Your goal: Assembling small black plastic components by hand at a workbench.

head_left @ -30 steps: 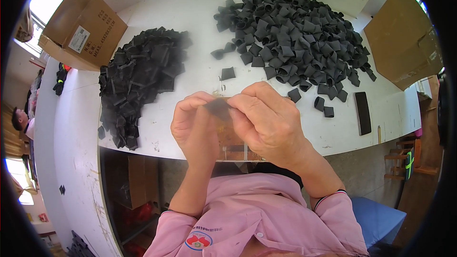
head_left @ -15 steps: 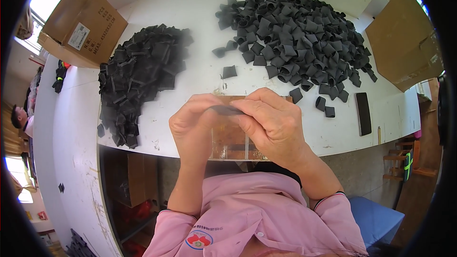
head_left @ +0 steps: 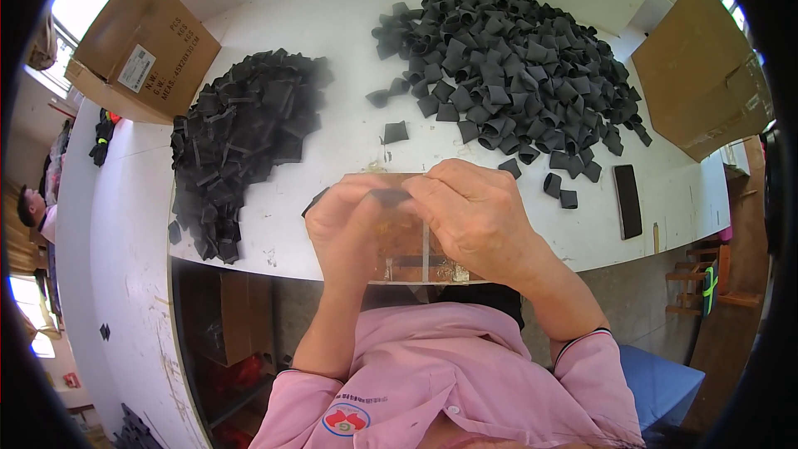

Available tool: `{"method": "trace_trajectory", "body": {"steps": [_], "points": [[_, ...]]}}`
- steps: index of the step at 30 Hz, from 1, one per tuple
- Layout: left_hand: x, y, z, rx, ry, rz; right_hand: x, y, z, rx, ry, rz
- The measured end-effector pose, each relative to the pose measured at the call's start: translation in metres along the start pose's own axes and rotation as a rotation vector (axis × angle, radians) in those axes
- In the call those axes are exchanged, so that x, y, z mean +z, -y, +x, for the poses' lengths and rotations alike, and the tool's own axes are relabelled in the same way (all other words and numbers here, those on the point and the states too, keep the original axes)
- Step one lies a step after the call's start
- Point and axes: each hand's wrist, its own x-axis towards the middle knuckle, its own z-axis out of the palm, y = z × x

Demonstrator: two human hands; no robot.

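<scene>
My left hand (head_left: 342, 220) and my right hand (head_left: 470, 212) meet above a brown board (head_left: 406, 245) at the table's front edge. Between their fingertips is a small dark grey fabric loop (head_left: 389, 197), pinched from both sides and partly hidden by fingers. A dark corner (head_left: 314, 200) pokes out past the outer side of my left hand; whether it belongs to the same piece I cannot tell. Straight beyond the hands lies a single loop (head_left: 396, 132). To the right spreads a big heap of dark grey fabric loops (head_left: 524, 66), with a few stray ones nearer me.
On the left sits a pile of flatter black pieces (head_left: 241, 129), behind it a cardboard box (head_left: 162, 50). Another cardboard box (head_left: 702, 75) stands at the far right. A black phone (head_left: 628, 202) lies near the right front edge. A blue stool (head_left: 661, 387) is beside me.
Both hands have shifted slightly, and the fingers have changed their grip on the grey loop. The dark corner beside my left hand now shows. The view has moved a little.
</scene>
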Motion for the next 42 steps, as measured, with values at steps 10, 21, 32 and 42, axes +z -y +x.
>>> {"method": "trace_trajectory", "body": {"steps": [10, 21, 32, 42], "points": [[0.018, -0.016, 0.000, 0.146, 0.069, 0.390, 0.044, -0.006, -0.032, 0.115, -0.294, 0.282], [0.012, -0.006, -0.003, 0.367, 0.075, 0.720, 0.026, -0.005, -0.026, 0.061, -0.132, 0.066], [-0.079, 0.033, -0.034, 0.008, -0.302, 1.217, -0.020, -0.038, 0.012, 0.719, -0.249, 0.668], [-0.112, 0.051, -0.013, -0.004, 0.079, 1.564, 0.035, 0.013, -0.068, 0.874, 0.310, 0.642]]}}
